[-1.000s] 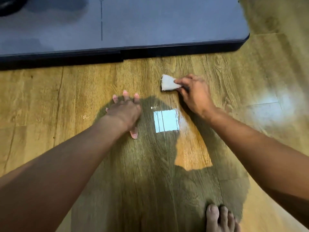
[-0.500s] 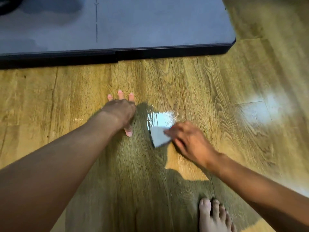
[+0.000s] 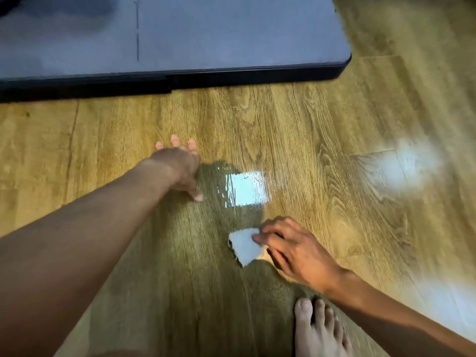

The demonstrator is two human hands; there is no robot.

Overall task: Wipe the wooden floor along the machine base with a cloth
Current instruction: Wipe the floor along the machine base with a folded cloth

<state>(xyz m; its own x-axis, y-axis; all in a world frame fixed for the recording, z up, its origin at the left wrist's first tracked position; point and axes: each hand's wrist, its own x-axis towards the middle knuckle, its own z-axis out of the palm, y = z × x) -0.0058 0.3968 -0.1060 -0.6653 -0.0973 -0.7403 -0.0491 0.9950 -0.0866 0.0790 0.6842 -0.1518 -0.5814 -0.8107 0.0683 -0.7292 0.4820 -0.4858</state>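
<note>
A small white cloth (image 3: 246, 246) lies on the wooden floor (image 3: 322, 140), pinched at its right edge by my right hand (image 3: 293, 249). My left hand (image 3: 180, 164) rests flat on the boards to the upper left, fingers spread and pointing toward the machine. The grey machine base (image 3: 206, 34) with its black front edge (image 3: 231, 77) runs across the top of the view, well beyond both hands. A glossy patch (image 3: 246, 189) reflecting light sits between the two hands.
A bare foot (image 3: 319, 331) stands on the floor at the bottom, just below my right wrist. The base's rounded right corner (image 3: 345, 63) ends at the upper right, with open floorboards past it.
My right hand has dragged the cloth toward me, from near the machine base down across the glossy patch. My left hand has stayed planted on the floor.
</note>
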